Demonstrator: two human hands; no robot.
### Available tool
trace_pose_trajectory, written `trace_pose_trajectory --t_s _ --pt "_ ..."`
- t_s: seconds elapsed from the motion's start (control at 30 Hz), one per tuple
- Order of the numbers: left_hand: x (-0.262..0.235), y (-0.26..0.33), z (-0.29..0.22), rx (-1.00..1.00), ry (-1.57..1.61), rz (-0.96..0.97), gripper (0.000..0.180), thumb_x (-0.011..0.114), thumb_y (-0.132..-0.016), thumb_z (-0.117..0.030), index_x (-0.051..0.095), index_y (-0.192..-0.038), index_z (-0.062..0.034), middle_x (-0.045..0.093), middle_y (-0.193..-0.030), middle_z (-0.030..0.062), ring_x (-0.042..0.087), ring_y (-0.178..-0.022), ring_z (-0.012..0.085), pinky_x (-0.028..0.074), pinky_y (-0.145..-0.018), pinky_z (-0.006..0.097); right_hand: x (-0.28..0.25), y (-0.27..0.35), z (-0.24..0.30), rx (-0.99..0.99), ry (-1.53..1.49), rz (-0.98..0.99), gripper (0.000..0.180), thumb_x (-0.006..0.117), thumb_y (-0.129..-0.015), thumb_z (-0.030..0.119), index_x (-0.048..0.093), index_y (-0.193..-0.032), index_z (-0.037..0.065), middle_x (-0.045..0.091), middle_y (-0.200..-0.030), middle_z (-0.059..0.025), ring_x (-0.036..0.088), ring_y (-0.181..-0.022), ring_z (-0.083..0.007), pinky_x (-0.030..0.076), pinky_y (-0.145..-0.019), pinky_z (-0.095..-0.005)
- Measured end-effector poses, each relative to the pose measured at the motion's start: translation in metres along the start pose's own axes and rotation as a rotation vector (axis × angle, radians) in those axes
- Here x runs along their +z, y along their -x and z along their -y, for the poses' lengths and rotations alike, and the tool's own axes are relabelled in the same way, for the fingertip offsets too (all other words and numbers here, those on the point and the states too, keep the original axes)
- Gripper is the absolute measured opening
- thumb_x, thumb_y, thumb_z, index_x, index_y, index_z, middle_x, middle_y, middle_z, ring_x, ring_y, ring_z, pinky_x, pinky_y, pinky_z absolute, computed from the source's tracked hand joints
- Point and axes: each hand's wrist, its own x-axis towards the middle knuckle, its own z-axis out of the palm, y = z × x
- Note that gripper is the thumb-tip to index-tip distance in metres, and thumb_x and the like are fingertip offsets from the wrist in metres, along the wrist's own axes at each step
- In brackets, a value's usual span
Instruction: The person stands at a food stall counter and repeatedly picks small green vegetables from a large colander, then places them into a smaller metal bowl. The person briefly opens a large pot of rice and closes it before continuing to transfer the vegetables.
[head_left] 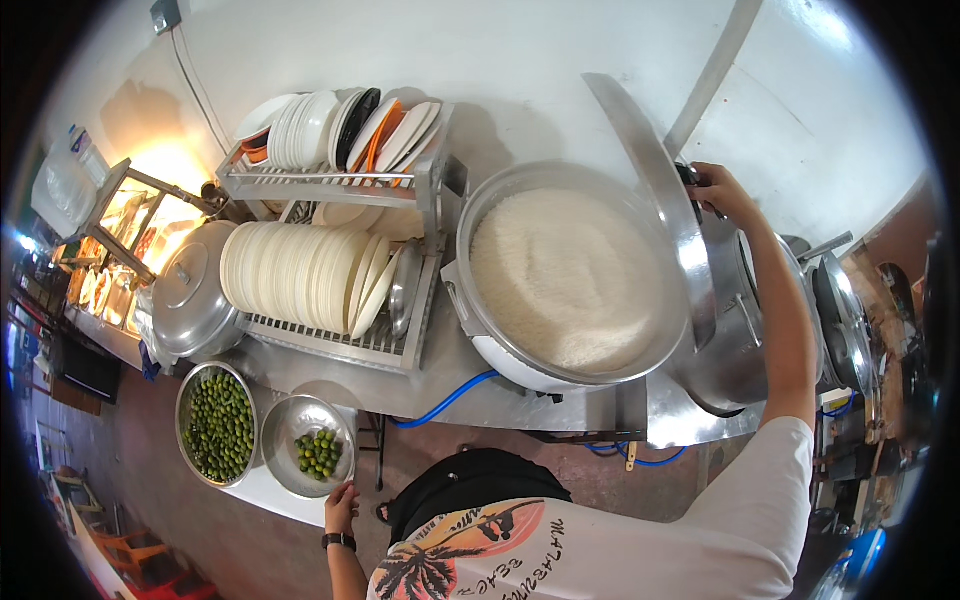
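The right hand [727,196] is closed round the black handle [690,179] of one lid [662,200], tilted on edge beside the right rim of one pot [478,345] of rice [570,280]. A narrow gap parts pot from rack [413,345], left; a strip of tabletop [380,388] runs nearer. The left hand [342,508], loosely curled, perhaps touches the right of two fruit bowls [290,430].
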Motion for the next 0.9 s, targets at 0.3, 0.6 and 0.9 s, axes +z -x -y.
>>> trace_pose_trajectory --t_s 0.3,0.6,0.9 --pt "-0.010 0.008 0.018 -0.051 0.009 -0.047 0.031 0.063 -0.088 -0.020 0.060 -0.115 -0.0045 0.063 -0.082 0.0031 0.051 -0.058 0.0081 0.040 -0.046 0.021 0.018 -0.002 0.022 0.027 -0.080 0.075 0.020 0.063 -0.087 0.028 0.055 -0.090 0.010 0.056 -0.067 0.0010 0.036 -0.046 -0.0045 0.026 -0.040 -0.0219" --pt "-0.005 -0.003 0.008 0.020 0.023 -0.015 0.030 0.062 -0.089 -0.020 0.060 -0.115 -0.0046 0.063 -0.083 0.0027 0.051 -0.057 0.0076 0.038 -0.045 0.020 0.069 -0.012 0.088 -0.124 -0.099 -0.128 0.031 0.061 -0.088 0.032 0.053 -0.096 0.003 0.055 -0.067 -0.0008 0.046 -0.054 -0.0101 0.038 -0.049 -0.0268" --pt "-0.003 0.013 0.028 -0.023 0.032 -0.046 0.028 0.061 -0.089 -0.019 0.060 -0.113 -0.0050 0.064 -0.083 0.0034 0.051 -0.056 0.0082 0.039 -0.046 0.020 0.123 -0.044 0.071 -0.133 -0.064 -0.166 0.041 0.061 -0.087 0.037 0.051 -0.102 0.000 0.058 -0.065 -0.0046 0.052 -0.051 -0.0153 0.041 -0.049 -0.0315"
